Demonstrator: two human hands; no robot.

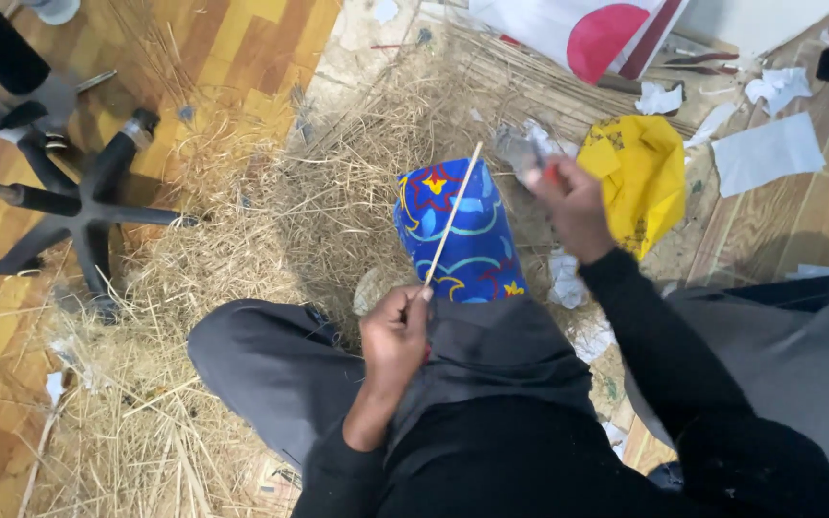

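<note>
The tool in the right hand (573, 206) was blurred; only a grey blade-like tip and a bit of red handle (551, 174) showed, so its kind could not be told, though the fingers were closed around it. The left hand (393, 338) pinched the lower end of a thin pale stick (453, 213), which slanted upward across a blue patterned cloth (461, 240) lying over the knee, above the straw (261, 221).

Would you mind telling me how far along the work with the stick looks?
Done: nothing finished shows. In hand: the left hand grips a thin stick over a blue patterned object; the right hand holds a blurred tool. Left: much loose straw lies around.
</note>
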